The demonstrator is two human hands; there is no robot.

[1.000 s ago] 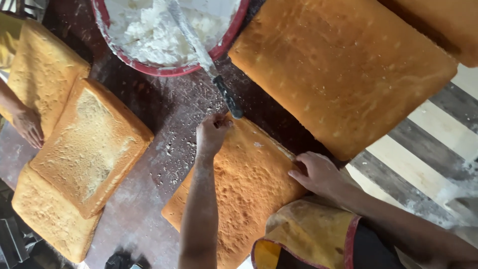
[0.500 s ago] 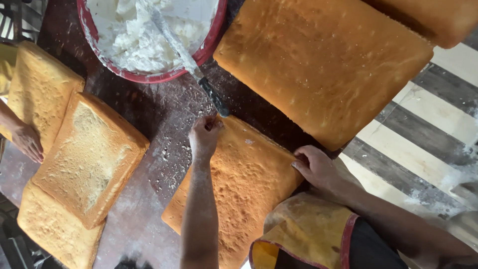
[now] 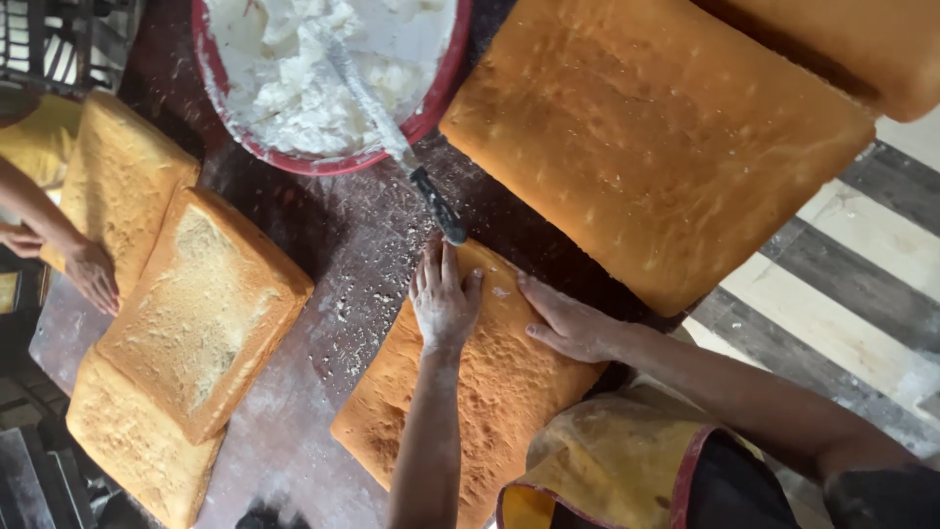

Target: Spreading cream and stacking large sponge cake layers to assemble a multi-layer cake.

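A small flat slab of golden sponge cake [image 3: 490,402] lies on the dark, flour-dusted table [image 3: 323,294]. My left hand [image 3: 444,299] rests flat on its upper corner with the fingers pointing away from me. My right hand [image 3: 571,328] lies palm down on the same slab just to the right, fingers pointing left. Neither hand grips anything. Just beyond my left fingertips is the black handle of a long spatula [image 3: 436,208]. Its blade sits in a red-rimmed bowl of white cream [image 3: 323,69].
A large sponge slab [image 3: 656,147] fills the upper right, with another [image 3: 862,49] behind it. Stacked slabs [image 3: 196,313] lie at the left, where another person's hand [image 3: 93,279] touches one. My yellow apron [image 3: 607,460] shows at the bottom. A striped floor lies to the right.
My left hand has flattened onto the slab's corner. My right hand has slid from the slab's right edge up and left, close to the left hand.
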